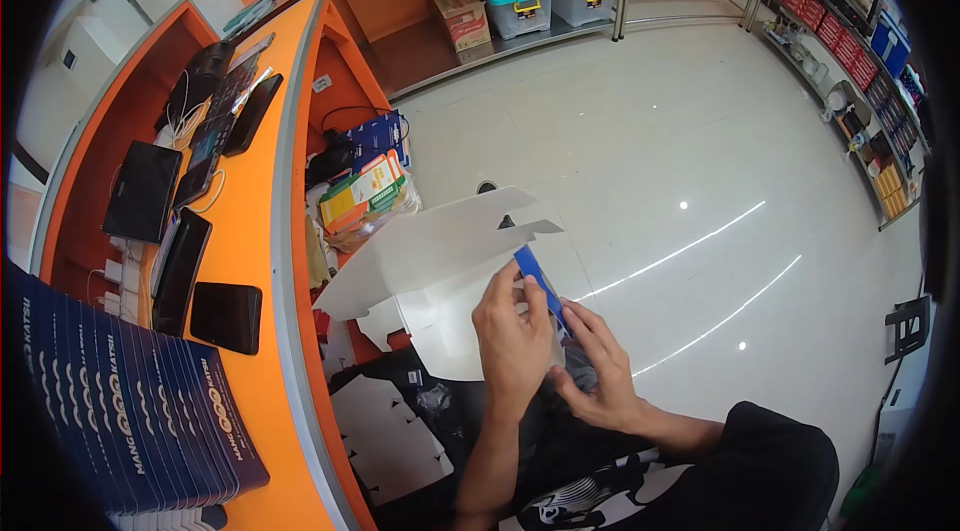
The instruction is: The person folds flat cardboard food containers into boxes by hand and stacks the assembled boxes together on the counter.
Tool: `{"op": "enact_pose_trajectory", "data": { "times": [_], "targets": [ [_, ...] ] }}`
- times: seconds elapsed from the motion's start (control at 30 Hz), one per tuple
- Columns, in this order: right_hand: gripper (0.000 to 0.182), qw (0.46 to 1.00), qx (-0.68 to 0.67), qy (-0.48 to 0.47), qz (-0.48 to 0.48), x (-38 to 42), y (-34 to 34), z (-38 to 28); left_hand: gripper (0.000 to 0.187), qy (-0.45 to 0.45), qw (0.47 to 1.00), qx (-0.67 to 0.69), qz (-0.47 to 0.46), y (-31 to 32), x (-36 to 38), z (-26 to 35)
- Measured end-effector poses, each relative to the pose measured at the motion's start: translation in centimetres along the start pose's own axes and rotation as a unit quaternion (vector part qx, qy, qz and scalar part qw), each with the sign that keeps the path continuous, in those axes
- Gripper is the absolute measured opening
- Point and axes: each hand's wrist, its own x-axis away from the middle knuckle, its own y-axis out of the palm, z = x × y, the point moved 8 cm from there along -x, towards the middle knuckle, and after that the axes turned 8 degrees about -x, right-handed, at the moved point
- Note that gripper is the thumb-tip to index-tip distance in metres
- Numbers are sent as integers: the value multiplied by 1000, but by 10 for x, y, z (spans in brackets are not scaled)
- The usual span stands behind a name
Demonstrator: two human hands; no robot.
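Observation:
A partly folded paperboard box [440, 321], white inside, lies open over my lap with its long lid flap raised to the left. My left hand [512, 336] pinches the box's near-right wall, where a blue outer strip shows above the fingers. Opposite it, my right hand [598, 366] grips the same wall lower down, fingers bent around its edge. Both hands are close together on this wall. Below them, a flat white die-cut cardboard piece [390, 436] with notched edges rests by my left forearm.
An orange counter [290, 331] runs along the left, bearing a stack of dark blue printed boxes [140, 401], a black tablet [226, 317] and other devices. Colourful packets [365, 196] sit on its lower shelf. Lidded bins [520, 11] stand on the far shelf; stocked shelving [850, 61] lines the right.

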Motion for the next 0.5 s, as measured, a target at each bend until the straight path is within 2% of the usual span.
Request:
{"op": "enact_pose_trajectory", "data": {
  "times": [0.07, 0.1, 0.17, 0.27, 0.5],
  "targets": [
    [62, 998, 41, -32, 33, 0, -5, -2, 27, -22, 999, 26, 14, -4, -4, 0],
    [62, 998, 41, -33, 34, -1, -5, 1, 27, -20, 999, 26, 14, -4, -6, 0],
    [53, 988, 89, -109, 69, -2, -10, -5, 27, -35, 998, 44, 20, -6, -10, -2],
    [45, 972, 137, -159, 101, -2, -12, -13, 26, -51, 997, 59, 23, -8, -15, -5],
    [30, 973, 126, -153, 117, -9, -10, -15, 24, -48, 993, 93, 59, -16, -19, -14]
  ]
}}
